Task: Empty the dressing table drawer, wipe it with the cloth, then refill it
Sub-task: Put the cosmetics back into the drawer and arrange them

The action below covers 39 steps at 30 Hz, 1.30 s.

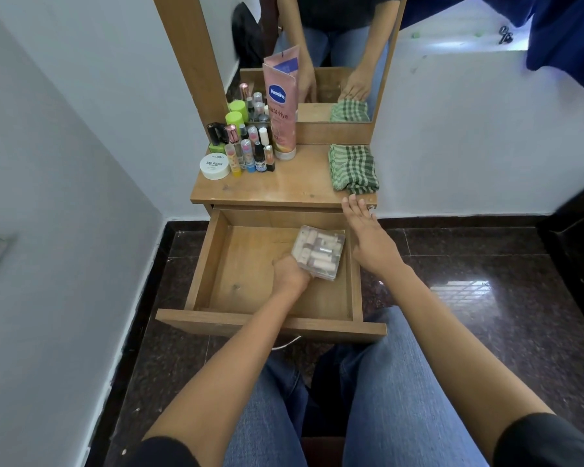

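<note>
Pink tube point(281, 112): "Vaseline" in white on a blue badge; below it "uta-Hya", first letters hidden. Smaller print on it is illegible.
White round jar point(214, 166), lid: "ZUDIO", then "NAIL POLISH"; the line beneath is too small to read.
Small dark bottle point(260, 160): "NIVE", rest cut off.

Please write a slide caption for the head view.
Left hand grips clear box in open drawer; right hand hovers near green cloth.
</note>
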Available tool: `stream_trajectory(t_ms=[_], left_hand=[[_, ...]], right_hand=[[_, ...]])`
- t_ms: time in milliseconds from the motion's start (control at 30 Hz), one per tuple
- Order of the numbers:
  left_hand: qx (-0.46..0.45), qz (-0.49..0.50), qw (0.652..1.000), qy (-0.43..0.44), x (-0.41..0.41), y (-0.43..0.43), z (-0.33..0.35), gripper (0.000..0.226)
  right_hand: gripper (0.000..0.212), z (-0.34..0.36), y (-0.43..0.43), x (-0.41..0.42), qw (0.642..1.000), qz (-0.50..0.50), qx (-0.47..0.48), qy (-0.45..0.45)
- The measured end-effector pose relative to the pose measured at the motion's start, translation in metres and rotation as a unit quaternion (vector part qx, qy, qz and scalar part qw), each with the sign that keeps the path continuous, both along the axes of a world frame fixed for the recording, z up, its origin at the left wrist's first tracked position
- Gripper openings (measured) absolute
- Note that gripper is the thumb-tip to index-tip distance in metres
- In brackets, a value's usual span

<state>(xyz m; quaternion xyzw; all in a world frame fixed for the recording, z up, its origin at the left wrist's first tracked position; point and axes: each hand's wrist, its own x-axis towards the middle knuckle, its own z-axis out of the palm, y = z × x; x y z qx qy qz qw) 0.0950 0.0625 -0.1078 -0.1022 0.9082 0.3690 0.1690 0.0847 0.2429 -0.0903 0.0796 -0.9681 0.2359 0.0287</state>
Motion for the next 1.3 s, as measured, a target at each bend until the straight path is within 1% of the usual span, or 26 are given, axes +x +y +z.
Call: stream_trajectory(t_ms=[100, 167, 233, 467, 567, 633, 700, 767, 867, 967, 1033, 1100, 1300], left_hand=[[-0.043, -0.055, 0.997, 0.032, -0.002, 0.006, -0.003, 0.024], [-0.077, -0.084, 0.992, 0.048, -0.003, 0.008, -0.004, 0.025], [-0.1, -0.09, 0.989, 0.054, -0.005, 0.009, -0.004, 0.026], [-0.072, -0.071, 0.994, 0.038, -0.005, 0.005, -0.003, 0.02], [-0.081, -0.062, 0.994, 0.025, -0.006, -0.006, 0.0, 0.032], [-0.086, -0.036, 0.994, 0.052, -0.01, -0.016, 0.008, 0.036], [-0.037, 0.013, 0.993, 0.115, -0.017, -0.03, 0.022, 0.039], [0.007, 0.053, 0.981, 0.188, -0.026, -0.047, 0.041, 0.037], [0.025, 0.098, 0.959, 0.265, -0.044, -0.068, 0.067, 0.03], [0.05, 0.114, 0.952, 0.279, -0.066, -0.078, 0.081, 0.03], [0.072, 0.115, 0.952, 0.274, -0.078, -0.081, 0.084, 0.029], [0.075, 0.111, 0.953, 0.27, -0.088, -0.081, 0.084, 0.03], [0.056, 0.126, 0.945, 0.298, -0.105, -0.079, 0.08, 0.026]], right_hand=[[0.086, 0.0, 0.0, 0.0, 1.0, -0.005, 0.002, 0.0], [0.088, 0.0, 0.0, 0.0, 1.0, -0.005, 0.005, -0.002], [0.088, 0.0, -0.001, 0.0, 1.0, -0.005, 0.011, -0.003], [0.087, -0.001, -0.003, 0.0, 1.0, -0.014, 0.013, 0.001], [0.084, 0.001, -0.004, 0.001, 1.0, -0.023, 0.003, 0.004], [0.078, 0.005, -0.009, 0.001, 0.998, -0.055, -0.034, 0.023], [0.067, 0.012, -0.019, 0.0, 0.989, -0.081, -0.097, 0.073], [0.053, 0.021, -0.034, -0.006, 0.977, -0.077, -0.158, 0.12], [0.036, 0.037, -0.062, -0.029, 0.959, -0.077, -0.245, 0.123], [0.031, 0.049, -0.087, -0.058, 0.947, -0.092, -0.299, 0.075], [0.034, 0.051, -0.099, -0.079, 0.949, -0.099, -0.295, 0.042], [0.037, 0.052, -0.108, -0.096, 0.951, -0.107, -0.289, 0.019], [0.04, 0.048, -0.126, -0.125, 0.942, -0.12, -0.313, 0.028]])
